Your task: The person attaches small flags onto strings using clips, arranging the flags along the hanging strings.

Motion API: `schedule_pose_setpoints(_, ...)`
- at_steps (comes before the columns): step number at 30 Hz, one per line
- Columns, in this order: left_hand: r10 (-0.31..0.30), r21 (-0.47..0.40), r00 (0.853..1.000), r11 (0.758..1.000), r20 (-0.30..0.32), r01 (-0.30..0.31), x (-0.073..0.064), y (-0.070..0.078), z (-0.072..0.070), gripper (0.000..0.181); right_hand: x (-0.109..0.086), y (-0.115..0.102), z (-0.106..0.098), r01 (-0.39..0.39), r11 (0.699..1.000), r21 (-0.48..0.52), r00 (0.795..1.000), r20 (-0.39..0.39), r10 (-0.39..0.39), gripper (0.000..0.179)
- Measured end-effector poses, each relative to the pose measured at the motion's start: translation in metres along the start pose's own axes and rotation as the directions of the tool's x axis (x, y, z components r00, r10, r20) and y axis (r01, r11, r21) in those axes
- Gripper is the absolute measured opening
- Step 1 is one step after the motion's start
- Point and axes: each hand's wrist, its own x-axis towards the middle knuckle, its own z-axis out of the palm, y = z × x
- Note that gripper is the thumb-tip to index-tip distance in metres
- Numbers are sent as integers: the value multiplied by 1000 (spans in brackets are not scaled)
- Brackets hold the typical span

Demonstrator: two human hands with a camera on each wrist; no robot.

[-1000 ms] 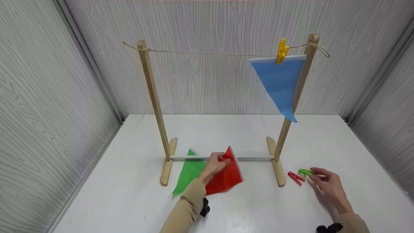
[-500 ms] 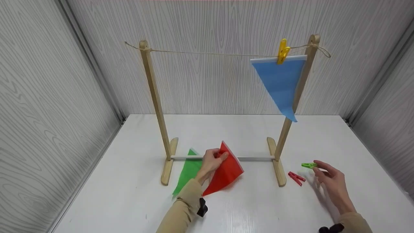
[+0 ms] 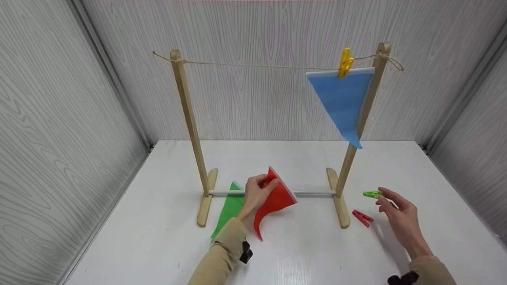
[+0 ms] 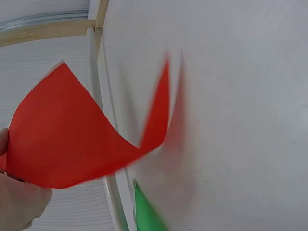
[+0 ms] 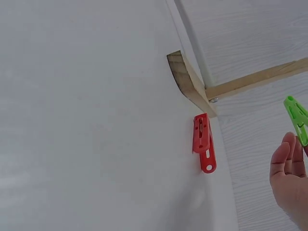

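Note:
My left hand [image 3: 256, 193] pinches a red triangular pennant [image 3: 277, 196] near one end of its white-edged side. The pennant is lifted, and its pointed tip dangles and curls in the left wrist view. Partly behind the left hand and sleeve, a green pennant [image 3: 229, 209] lies on the table across the stand's bottom rod. My right hand [image 3: 402, 215] holds a green clothespin [image 3: 372, 194] between thumb and fingers, raised above the table. A red clothespin [image 5: 202, 139] lies on the table close by, left of that hand in the head view.
A wooden stand has a left post [image 3: 189, 122], a right post [image 3: 368, 103] and a string [image 3: 253, 65] tied between them. From the string, near the right post, hangs a blue pennant [image 3: 341, 103] under a yellow clothespin [image 3: 345, 64]. Grooved panels [image 3: 253, 103] enclose the white table [image 3: 297, 253].
The left hand has raised the red pennant off the table, leaving its tip hanging. My right hand has picked up the green clothespin from beside the red one and lifted it.

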Motion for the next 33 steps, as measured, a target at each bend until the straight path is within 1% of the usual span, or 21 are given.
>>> schedule_pose_setpoints(4,73,-21,997,997,4,-73,1,3,-1,25,-1,-6,8,11,993,117,1000,8,-12,40)
schedule_pose_setpoints(5,96,-27,995,995,5,-95,1,4,-2,23,-1,-7,9,17,985,169,1000,11,-19,38)
schedule_pose_setpoints(7,120,-44,993,992,7,-119,2,7,-4,22,-1,-10,13,27,961,275,999,16,-32,35)
schedule_pose_setpoints(9,121,-65,993,991,10,-120,2,10,-5,21,-2,-13,16,31,933,358,999,19,-41,31)
schedule_pose_setpoints(11,117,-86,993,990,8,-116,2,13,-6,22,-2,-17,19,28,907,421,999,29,-44,28)
schedule_pose_setpoints(14,108,-110,994,988,8,-107,1,17,-8,26,-4,-22,23,20,878,478,998,49,-49,26)
schedule_pose_setpoints(17,98,-121,995,988,4,-97,-1,23,-9,29,-4,-28,29,29,857,515,995,69,-75,26)
schedule_pose_setpoints(19,90,-127,996,988,2,-89,-2,27,-9,32,-3,-33,34,48,849,526,992,71,-100,27)
schedule_pose_setpoints(25,94,-174,996,980,-4,-94,-2,35,-11,34,-3,-49,48,115,852,511,983,62,-170,27)
schedule_pose_setpoints(29,99,-204,995,974,-25,-101,-3,39,-12,32,-4,-61,56,146,840,523,976,63,-208,27)
schedule_pose_setpoints(33,105,-249,993,961,-58,-116,-3,44,-14,31,-5,-72,65,178,819,545,969,48,-243,27)
